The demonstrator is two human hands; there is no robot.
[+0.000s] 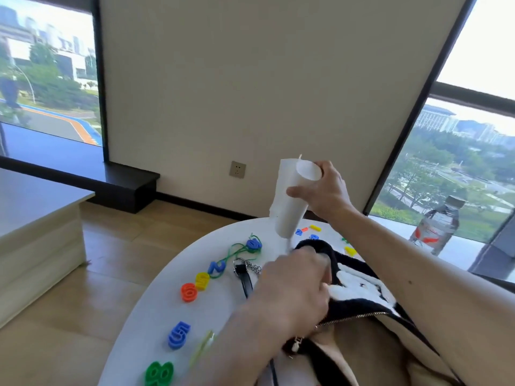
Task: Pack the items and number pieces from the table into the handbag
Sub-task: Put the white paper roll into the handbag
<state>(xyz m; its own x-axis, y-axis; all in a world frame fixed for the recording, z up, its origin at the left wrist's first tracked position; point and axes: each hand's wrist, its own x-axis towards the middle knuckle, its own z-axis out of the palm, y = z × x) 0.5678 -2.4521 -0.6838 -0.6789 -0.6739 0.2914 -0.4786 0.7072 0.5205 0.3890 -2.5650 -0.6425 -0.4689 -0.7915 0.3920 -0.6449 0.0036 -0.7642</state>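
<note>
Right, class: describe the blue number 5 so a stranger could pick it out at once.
Start at the white table, along its left edge. Between the orange 6 and the green 8 lies the blue 5. It lies alone; the blue 2 and blue 0 farther back touch a green cord.

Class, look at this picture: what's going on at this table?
A person's right hand holds a white cup tilted in the air above a black handbag. The left hand grips the handbag at its opening. Coloured number pieces lie on the table beside the handbag, not yet packed.
</note>
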